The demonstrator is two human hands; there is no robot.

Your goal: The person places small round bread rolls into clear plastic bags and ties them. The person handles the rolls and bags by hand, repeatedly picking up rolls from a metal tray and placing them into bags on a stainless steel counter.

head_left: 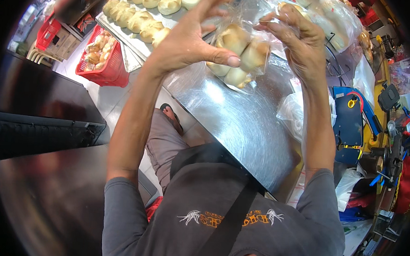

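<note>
A clear plastic bag with several joined golden bread rolls (254, 55) in it is at the far part of the steel table (242, 125). My left hand (188, 41) is on its left side, fingers spread and thumb stretched out over the near rolls. Whether the thumb presses on the bag, I cannot tell. At the bag's upper right, my right hand (297, 38) has its fingers bent together in a pinch on the thin plastic. The exact grip is partly hidden by the fingers.
Rows of bread rolls (139, 20) lie on a tray at the far left. Below stands a red basket (117, 67) of bread. More bagged bread (336, 19) is piled at the far right. A white plastic bag (293, 109) hangs by the table's right edge, near a blue device (349, 121).
</note>
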